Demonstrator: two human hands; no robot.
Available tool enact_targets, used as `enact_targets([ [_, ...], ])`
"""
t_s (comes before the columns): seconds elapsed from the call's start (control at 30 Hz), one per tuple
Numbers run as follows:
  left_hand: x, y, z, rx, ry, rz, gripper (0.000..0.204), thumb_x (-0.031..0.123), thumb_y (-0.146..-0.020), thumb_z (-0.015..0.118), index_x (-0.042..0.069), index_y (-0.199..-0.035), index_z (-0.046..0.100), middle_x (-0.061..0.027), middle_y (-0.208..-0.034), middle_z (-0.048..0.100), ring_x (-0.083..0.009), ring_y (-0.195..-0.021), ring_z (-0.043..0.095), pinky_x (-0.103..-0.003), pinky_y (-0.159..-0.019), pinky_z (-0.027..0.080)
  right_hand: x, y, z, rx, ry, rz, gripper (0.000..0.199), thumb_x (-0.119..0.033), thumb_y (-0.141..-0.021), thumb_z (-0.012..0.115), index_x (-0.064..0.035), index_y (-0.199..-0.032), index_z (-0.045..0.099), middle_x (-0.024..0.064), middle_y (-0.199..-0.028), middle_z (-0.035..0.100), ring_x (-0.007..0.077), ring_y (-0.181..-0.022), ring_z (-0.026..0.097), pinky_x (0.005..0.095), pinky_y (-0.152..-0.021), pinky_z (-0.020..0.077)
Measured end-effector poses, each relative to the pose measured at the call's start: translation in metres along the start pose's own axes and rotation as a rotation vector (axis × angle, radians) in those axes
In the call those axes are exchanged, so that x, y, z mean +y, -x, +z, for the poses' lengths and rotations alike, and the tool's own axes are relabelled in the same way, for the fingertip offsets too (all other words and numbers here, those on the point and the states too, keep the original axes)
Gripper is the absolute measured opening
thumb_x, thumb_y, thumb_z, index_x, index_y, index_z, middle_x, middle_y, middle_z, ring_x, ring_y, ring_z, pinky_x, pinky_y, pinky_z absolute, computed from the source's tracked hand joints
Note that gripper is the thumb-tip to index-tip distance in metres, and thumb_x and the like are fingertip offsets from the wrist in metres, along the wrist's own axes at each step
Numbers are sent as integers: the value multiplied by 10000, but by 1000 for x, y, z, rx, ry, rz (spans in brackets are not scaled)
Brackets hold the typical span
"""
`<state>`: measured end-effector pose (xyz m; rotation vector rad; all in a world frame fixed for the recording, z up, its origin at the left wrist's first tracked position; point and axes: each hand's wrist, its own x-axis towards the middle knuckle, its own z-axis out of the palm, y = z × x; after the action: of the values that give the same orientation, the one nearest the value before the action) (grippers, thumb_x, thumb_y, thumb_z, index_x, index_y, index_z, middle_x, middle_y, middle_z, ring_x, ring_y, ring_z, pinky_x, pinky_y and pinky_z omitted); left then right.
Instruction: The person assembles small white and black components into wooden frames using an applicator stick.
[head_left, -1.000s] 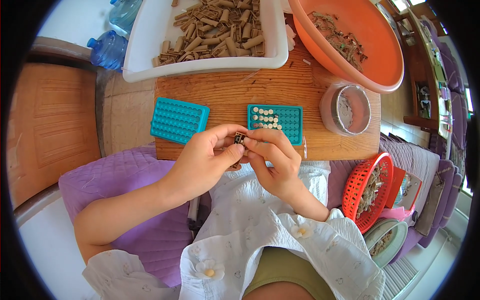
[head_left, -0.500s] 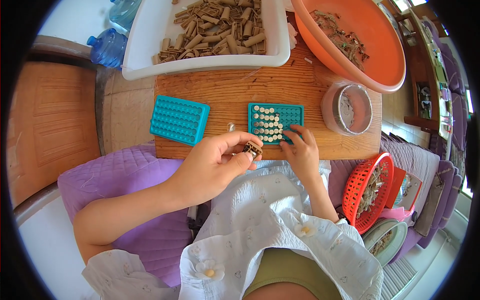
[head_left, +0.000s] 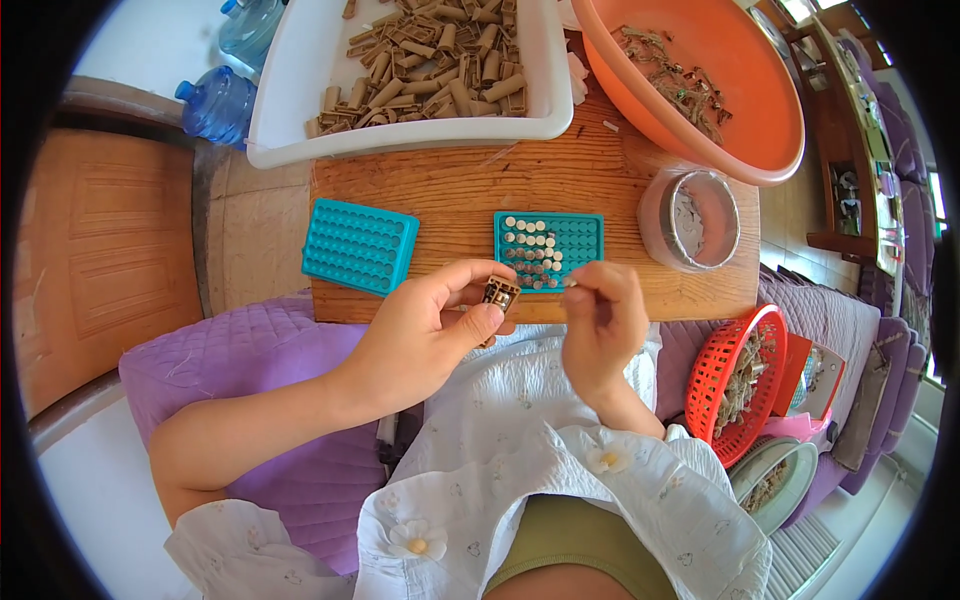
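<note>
My left hand [head_left: 430, 325] grips a small brown plastic casing [head_left: 500, 293] between thumb and fingers; metal parts show in its open end. To its right, my right hand [head_left: 607, 325] is closed in a pinch at the table's front edge, with a small silver button cell [head_left: 570, 282] at its fingertips. Just beyond both hands lies a teal tray [head_left: 580, 228] with round pockets. Silver button cells [head_left: 527, 240] sit in rows over its left part. A second teal tray [head_left: 360, 245], tilted slightly, rests farther left.
At the back, a white bin [head_left: 420, 128] holds many brown casings [head_left: 430, 70]. An orange basin [head_left: 765, 110] with metal pieces stands at the back right, near a clear round tub [head_left: 690, 220]. A red basket [head_left: 705, 370] is beside me on the right.
My right hand has drawn back from the tray toward me, its fingers now pinched on a button cell. The left hand has turned the brown casing slightly.
</note>
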<state>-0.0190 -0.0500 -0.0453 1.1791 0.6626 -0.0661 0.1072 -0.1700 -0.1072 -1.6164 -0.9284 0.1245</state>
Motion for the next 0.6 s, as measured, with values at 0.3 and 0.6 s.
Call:
enact_targets([
  [0.3, -7, -2, 1, 109, -27, 125, 269, 56, -854, 494, -42, -1104, 473, -85, -898, 589, -104, -802, 568, -226, -708, 468, -14, 5, 30, -40, -14, -181, 200, 65, -665, 641, -8, -818, 535, 94, -740, 554, 207, -597, 522, 271, -496, 426],
  [0.6, -3, 1, -3, 233, -528, 220, 270, 70, -826, 517, -3, -1085, 489, -148, -675, 574, -200, -562, 567, -309, -502, 413, -23, -9, 18, -297, -84, 134, 134, 40, -689, 630, -25, -769, 545, 77, -718, 549, 212, -595, 512, 271, -501, 404],
])
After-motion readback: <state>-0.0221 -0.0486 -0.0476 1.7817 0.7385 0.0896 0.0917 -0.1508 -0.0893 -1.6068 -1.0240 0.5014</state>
